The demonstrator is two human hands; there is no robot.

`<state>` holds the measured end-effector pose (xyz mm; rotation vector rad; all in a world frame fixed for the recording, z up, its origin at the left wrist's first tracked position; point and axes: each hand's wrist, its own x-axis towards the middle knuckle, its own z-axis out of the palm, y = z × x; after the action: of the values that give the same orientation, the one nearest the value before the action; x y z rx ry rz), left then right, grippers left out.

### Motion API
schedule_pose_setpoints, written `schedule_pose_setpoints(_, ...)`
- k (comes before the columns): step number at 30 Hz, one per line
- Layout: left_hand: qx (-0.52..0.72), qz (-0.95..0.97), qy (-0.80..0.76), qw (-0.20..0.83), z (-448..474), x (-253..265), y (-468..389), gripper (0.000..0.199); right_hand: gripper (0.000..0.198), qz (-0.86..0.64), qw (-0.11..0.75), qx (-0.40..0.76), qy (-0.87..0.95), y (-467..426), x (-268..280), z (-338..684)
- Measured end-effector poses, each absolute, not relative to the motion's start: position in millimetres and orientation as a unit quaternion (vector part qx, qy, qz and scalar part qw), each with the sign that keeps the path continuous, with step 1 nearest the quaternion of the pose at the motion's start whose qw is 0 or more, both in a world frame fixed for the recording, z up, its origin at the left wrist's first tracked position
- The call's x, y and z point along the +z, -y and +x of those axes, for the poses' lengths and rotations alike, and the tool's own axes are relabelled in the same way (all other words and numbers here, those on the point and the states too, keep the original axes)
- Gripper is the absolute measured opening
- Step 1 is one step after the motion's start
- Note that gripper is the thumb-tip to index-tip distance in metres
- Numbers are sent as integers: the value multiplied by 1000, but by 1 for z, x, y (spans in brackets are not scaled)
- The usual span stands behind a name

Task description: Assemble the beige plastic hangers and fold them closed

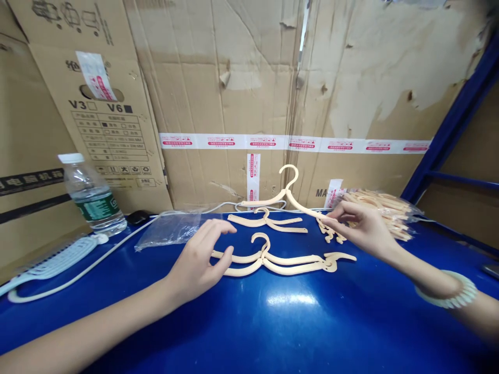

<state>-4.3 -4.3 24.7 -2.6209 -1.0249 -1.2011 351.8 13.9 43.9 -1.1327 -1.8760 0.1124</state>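
Observation:
Pinched in my right hand is one arm end of a beige plastic clothes hanger, lifted above the table with its hook upward. My left hand hovers over the left ends of other hangers, its thumb and fingers apart with nothing between them. Below it lie hangers, stacked with their hooks together, and a loose curved beige piece touches their right end. Behind these rests another folding hanger with its arms spread. Small beige hook pieces sit under my right hand.
A plastic bag full of beige pieces is at the back right. An empty clear bag, a white cable, a pale blue hairbrush, a water bottle and a dark mouse-like object are at left. Cardboard walls the blue table.

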Motion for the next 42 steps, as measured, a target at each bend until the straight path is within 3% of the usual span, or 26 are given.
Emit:
schedule_pose_setpoints(6, -361, -850, 383, 16, 1, 24, 16, 43, 21, -395, 473, 33, 787, 8, 33, 342)
schedule_pose_setpoints(10, -334, -867, 366, -58, 0, 5, 25, 33, 19, -368, 450, 38, 813, 17, 18, 330)
schedule_pose_setpoints(15, -341, -857, 367, -119, 0, -4, 27, 24, 20, -378, 351, 145, 844, 16, 23, 338)
schedule_pose_setpoints(21, -319, -857, 372, -155, -2, -5, 27, 28, 28, -507, 431, 60, 744, -10, 38, 391)
schedule_pose_setpoints(28, -312, -866, 369, -130, -4, -7, 24, 28, 22, -512, 186, -106, 832, -40, 16, 421)
schedule_pose_setpoints(36, -321, -863, 370, -123, -3, -8, 21, 27, 30, -507, 101, -179, 837, -55, 13, 402)
schedule_pose_setpoints(42, -330, -858, 371, -129, -1, -7, 22, 26, 23, -484, 89, -163, 855, -55, 16, 394)
